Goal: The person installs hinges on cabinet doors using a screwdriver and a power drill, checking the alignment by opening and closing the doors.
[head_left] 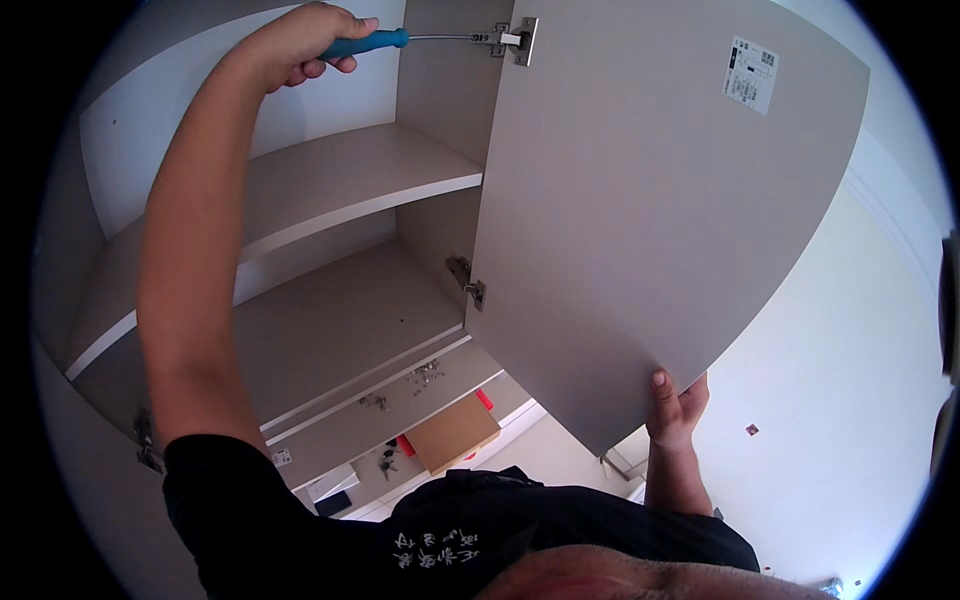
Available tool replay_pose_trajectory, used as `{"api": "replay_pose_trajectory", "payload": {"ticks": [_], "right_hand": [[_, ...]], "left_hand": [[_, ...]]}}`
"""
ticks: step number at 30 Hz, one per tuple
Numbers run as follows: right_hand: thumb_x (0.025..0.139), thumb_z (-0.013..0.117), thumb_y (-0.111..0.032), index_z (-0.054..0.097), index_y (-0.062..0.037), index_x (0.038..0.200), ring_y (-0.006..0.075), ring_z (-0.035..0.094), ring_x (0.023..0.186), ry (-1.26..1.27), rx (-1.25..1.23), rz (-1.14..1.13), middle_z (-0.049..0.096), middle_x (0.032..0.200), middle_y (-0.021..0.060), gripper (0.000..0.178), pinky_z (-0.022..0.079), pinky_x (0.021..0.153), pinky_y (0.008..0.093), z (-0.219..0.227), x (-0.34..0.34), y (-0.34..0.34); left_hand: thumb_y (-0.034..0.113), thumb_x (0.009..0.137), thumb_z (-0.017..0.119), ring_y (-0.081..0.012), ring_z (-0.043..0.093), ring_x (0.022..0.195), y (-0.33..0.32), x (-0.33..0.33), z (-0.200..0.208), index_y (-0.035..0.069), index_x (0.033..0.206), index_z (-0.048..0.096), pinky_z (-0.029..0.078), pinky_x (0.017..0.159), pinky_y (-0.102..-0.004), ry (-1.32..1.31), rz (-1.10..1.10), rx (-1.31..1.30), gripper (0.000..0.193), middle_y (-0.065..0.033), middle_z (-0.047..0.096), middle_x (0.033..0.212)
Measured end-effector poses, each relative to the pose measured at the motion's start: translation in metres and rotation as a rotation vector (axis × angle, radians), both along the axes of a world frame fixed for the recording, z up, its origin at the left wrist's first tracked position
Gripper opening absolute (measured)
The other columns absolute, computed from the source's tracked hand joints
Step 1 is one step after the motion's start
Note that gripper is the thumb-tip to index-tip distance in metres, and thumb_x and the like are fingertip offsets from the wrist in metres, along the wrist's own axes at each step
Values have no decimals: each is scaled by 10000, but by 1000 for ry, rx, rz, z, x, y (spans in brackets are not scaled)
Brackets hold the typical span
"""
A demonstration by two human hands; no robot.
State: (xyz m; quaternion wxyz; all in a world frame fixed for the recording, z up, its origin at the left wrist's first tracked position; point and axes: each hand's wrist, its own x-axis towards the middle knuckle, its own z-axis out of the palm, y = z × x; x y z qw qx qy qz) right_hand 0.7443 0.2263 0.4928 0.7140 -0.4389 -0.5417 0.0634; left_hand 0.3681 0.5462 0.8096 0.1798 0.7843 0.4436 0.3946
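Observation:
My left hand (300,45) is raised at the upper left, its fingers closed round the blue handle of a screwdriver (368,43). The screwdriver lies almost level, and its shaft reaches right to the upper hinge (492,38) on the cabinet's side panel. Whether the tip sits in a screw is too small to tell. A grey cabinet door (640,200) stands swung out, joined by that hinge and a lower hinge (470,284). At the door's lower right edge my right hand (677,408) grips it, thumb on the near face and fingers hidden behind.
Inside the cabinet runs a grey shelf (350,185). Small metal fittings (425,376) lie scattered on a ledge below the cabinet. Lower down is a flat brown box (455,432). Another hinge (147,440) sits at the cabinet's left side. White wall (830,330) lies beyond the door.

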Motion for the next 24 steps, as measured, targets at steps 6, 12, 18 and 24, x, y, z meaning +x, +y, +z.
{"api": "replay_pose_trajectory", "payload": {"ticks": [6, 12, 18, 24], "right_hand": [[973, 711, -305, 497, 67, 1336, 230, 571, 1148, -11, -11, -10, 611, 1256, 139, 562, 435, 1007, 371, -4, 4, 0], [979, 703, -193, 507, 60, 1326, 212, 576, 1149, 11, 24, 28, 624, 1253, 134, 473, 436, 1023, 374, -4, 1, -1], [974, 708, -269, 504, 67, 1326, 226, 572, 1147, -8, 13, -2, 615, 1247, 140, 527, 434, 1013, 374, -3, 0, -1], [966, 713, -312, 505, 73, 1321, 233, 567, 1146, -21, -1, -42, 613, 1238, 143, 564, 433, 1005, 374, -1, -2, -1]], "left_hand": [[541, 969, 633, 7, 315, 436, 11, -5, 0, 103, 1231, 631, 184, 349, -179, -33, -58, -62, 511, 1, 615, 776], [536, 968, 640, 13, 320, 438, 8, -4, -3, 106, 1228, 630, 187, 350, -168, -58, -48, -76, 502, 2, 619, 783], [544, 963, 642, 16, 331, 427, 7, -3, -2, 115, 1210, 634, 190, 344, -164, -55, -37, -98, 495, 4, 625, 751], [549, 958, 644, 21, 337, 413, 6, -3, 0, 114, 1208, 635, 182, 338, -164, -51, -34, -133, 502, 2, 630, 735]]}}
